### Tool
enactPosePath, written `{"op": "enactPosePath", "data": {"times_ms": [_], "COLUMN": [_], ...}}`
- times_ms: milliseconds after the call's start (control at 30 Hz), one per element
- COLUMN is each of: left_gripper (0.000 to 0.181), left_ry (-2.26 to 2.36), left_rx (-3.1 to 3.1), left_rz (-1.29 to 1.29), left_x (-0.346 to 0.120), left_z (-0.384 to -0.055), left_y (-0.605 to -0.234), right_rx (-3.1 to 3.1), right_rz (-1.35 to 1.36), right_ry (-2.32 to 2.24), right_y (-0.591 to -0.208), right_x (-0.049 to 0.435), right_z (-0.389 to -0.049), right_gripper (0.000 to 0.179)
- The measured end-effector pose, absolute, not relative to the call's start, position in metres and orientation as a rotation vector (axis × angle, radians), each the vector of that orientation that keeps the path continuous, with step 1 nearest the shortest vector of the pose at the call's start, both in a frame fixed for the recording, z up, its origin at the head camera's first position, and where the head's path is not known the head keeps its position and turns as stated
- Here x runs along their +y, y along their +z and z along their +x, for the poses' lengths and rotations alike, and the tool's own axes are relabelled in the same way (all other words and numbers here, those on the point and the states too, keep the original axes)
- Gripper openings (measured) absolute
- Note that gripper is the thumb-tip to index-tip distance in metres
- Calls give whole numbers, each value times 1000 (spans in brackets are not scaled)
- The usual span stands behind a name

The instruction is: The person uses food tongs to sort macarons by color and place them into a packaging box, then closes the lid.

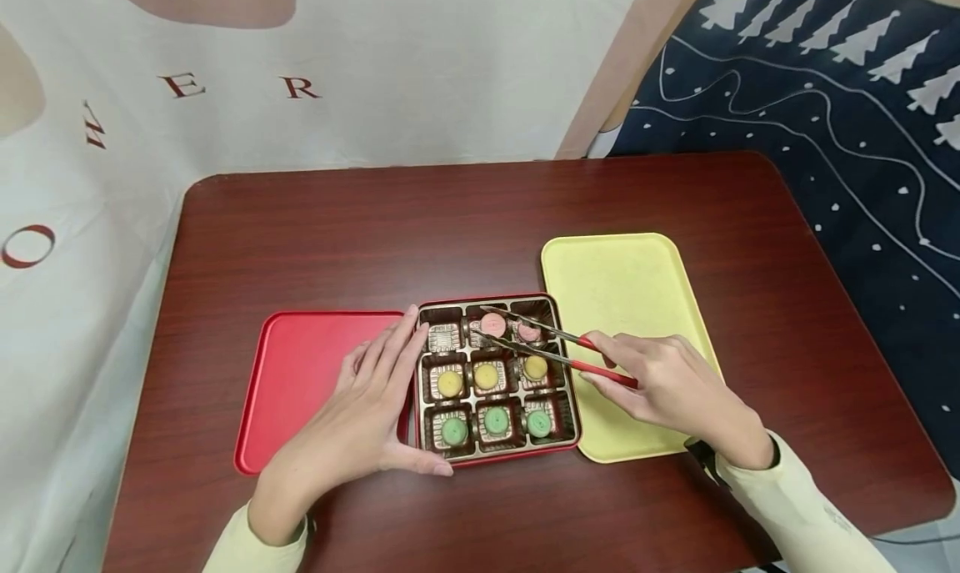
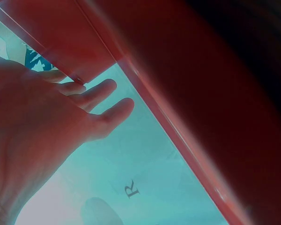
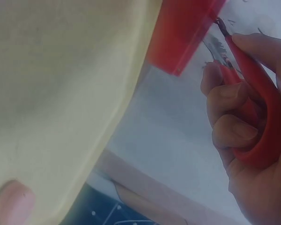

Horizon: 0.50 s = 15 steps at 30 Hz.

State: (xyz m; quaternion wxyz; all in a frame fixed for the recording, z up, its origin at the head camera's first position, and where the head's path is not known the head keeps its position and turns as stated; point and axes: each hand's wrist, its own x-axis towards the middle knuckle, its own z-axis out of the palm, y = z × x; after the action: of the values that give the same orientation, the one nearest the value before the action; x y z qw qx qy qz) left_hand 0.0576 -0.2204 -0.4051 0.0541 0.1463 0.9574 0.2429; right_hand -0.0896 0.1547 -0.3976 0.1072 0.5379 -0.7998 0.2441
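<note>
In the head view, my right hand holds red-handled tongs, its fingers curled round the grips. A pink round piece lies between the tong tips, over the back middle compartment of a divided box; whether they squeeze it I cannot tell. Another pink piece sits in the back right compartment, partly behind the tongs. Three yellow pieces fill the middle row, three green pieces the front row. With fingers extended, my left hand rests against the box's left side.
A red tray lies left of the box, partly under my left hand. On the right is a yellow tray, next to the box; the right wrist view shows a pink piece on it. All stand on a brown table.
</note>
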Motion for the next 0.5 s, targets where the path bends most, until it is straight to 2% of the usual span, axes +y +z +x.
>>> {"op": "enactPosePath", "data": {"times_ms": [300, 500], "left_gripper": [162, 163], "left_ry": [747, 746], "left_rx": [2911, 2904], "left_rz": [453, 439], "left_x": [-220, -220], "left_z": [57, 57], "left_y": [-406, -406], "right_rx": [-2385, -2463], "right_rz": [1586, 1470], "right_ry": [699, 711], "right_y": [-400, -397], "right_x": [155, 181], "right_z": [-89, -87], "right_gripper": [47, 51]}}
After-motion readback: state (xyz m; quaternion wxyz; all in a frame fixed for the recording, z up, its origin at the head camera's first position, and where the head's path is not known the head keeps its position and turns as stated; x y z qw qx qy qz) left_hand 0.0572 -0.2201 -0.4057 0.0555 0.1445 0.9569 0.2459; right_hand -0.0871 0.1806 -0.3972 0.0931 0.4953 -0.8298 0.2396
